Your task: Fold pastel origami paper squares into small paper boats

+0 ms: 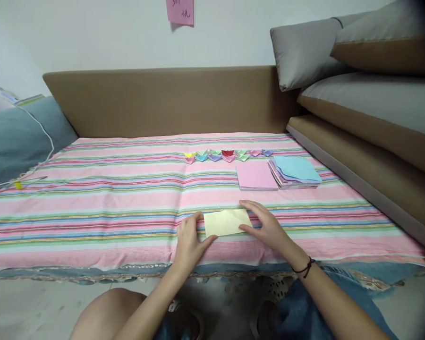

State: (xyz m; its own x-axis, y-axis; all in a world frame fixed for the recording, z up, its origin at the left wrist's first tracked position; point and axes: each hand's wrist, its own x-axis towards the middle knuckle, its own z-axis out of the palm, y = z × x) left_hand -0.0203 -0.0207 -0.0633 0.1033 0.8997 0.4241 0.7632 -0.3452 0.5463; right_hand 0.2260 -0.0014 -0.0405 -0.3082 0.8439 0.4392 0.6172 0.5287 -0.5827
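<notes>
A pale yellow rectangle of paper lies on the striped cloth in front of me, its long side running left to right. At its left end is my left hand, thumb touching the lower edge and fingers spread apart beside the short edge. My right hand is at the other end, with the thumb tip on the paper near the lower right corner. Its fingers stretch past the upper right corner, apart from the thumb. A dark cord bracelet circles my right wrist.
Small folded paper boats in several colours stand in rows farther back. Right of them lie a pink paper stack and a blue-topped stack. Cushions pile up at the right. A white cable runs along the left.
</notes>
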